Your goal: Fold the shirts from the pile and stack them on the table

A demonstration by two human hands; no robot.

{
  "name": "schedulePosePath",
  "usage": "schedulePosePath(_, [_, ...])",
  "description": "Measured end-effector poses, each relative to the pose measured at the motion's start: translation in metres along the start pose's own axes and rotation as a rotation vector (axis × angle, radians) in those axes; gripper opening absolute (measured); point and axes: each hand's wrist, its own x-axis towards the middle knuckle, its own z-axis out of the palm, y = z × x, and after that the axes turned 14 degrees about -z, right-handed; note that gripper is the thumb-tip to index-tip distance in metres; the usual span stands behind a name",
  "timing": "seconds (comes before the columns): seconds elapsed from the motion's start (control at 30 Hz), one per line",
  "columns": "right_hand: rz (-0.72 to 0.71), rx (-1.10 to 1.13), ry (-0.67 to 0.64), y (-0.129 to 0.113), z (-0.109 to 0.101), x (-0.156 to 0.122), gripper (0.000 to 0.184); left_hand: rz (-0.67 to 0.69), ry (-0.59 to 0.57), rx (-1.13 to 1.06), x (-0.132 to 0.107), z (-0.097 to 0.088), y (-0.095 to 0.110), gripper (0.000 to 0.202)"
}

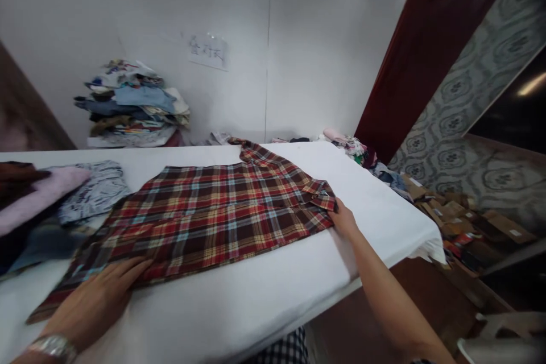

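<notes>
A plaid shirt (213, 210) in red, brown, yellow and light blue lies spread sideways across the white table (375, 193). Its collar end points right and one sleeve stretches toward the back. My left hand (106, 284), with a watch at the wrist, rests flat on the near edge of the shirt at the lower left, fingers extended. At the shirt's right end, my right hand (341, 219) pinches the fabric beside the collar; the fingertips are partly hidden by the cloth.
Other clothes (46, 199) lie on the table at the left. A tall clothes stack (136, 102) stands by the back wall. More garments (350, 145) sit beyond the far right edge, and cardboard boxes (456, 213) are on the right. A paper sign (208, 51) hangs on the wall.
</notes>
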Motion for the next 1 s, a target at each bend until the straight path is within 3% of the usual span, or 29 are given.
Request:
schedulePosePath(0.13, [-0.098,0.103,0.120,0.019,-0.005,-0.001,0.050,0.012,-0.087,0.145,0.006,-0.041,0.023,0.057])
schedulePosePath(0.23, [-0.149,0.076,0.212,0.034,-0.018,-0.011,0.053,0.023,-0.118,0.173,-0.006,-0.058,0.031,0.055])
schedulePosePath(0.43, [-0.225,-0.138,0.090,0.052,-0.017,-0.041,0.054,-0.027,-0.266,0.136,-0.048,-0.048,0.041,0.064])
schedulePosePath(0.53, [-0.225,-0.281,0.016,0.053,-0.017,-0.047,0.054,-0.054,-0.258,0.088,-0.059,-0.039,0.041,0.064])
schedulePosePath(0.63, [-0.182,-0.414,-0.063,0.047,-0.031,-0.043,0.057,-0.070,-0.213,-0.012,-0.059,-0.040,0.038,0.056])
schedulePosePath(0.7, [-0.209,-0.481,-0.027,0.035,-0.043,-0.034,0.056,-0.073,-0.157,-0.097,-0.049,-0.048,0.038,0.053])
schedulePosePath(0.8, [-0.355,-0.432,0.047,-0.001,-0.048,-0.006,0.051,-0.052,-0.100,-0.167,-0.014,-0.059,0.048,0.056])
schedulePosePath(0.9, [-0.454,-0.258,-0.010,-0.045,-0.029,0.034,0.048,-0.078,-0.116,-0.135,0.030,-0.056,0.064,0.057])
schedulePosePath(1.0, [-0.485,-0.144,-0.095,-0.079,0.005,0.080,0.044,-0.166,-0.186,-0.078,0.060,-0.032,0.074,0.059])
